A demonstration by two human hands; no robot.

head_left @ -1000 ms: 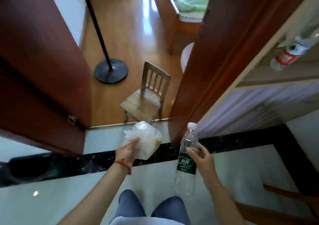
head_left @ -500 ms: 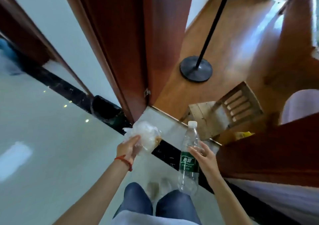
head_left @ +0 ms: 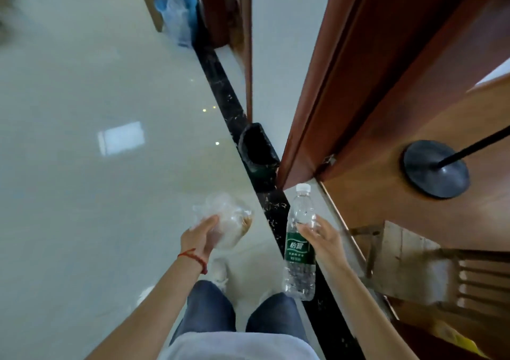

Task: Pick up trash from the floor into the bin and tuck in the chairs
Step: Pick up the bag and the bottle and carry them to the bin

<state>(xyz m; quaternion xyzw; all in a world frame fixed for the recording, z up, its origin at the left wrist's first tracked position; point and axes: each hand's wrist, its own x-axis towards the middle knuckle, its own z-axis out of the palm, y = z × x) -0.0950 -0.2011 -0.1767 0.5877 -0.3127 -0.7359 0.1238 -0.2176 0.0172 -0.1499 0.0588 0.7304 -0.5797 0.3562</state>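
While the left hand [head_left: 199, 237] grips a plastic bag [head_left: 227, 221], the right hand [head_left: 321, 237] pinches an upright bottle [head_left: 300, 242], cap up.

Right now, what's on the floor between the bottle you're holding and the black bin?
In the head view, only bare floor: a black speckled tile strip runs from the bottle in the right hand to the black bin. Nothing sits there.

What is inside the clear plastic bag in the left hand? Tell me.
The clear plastic bag shows something brownish at its right side; the left hand and crumpled film hide the rest.
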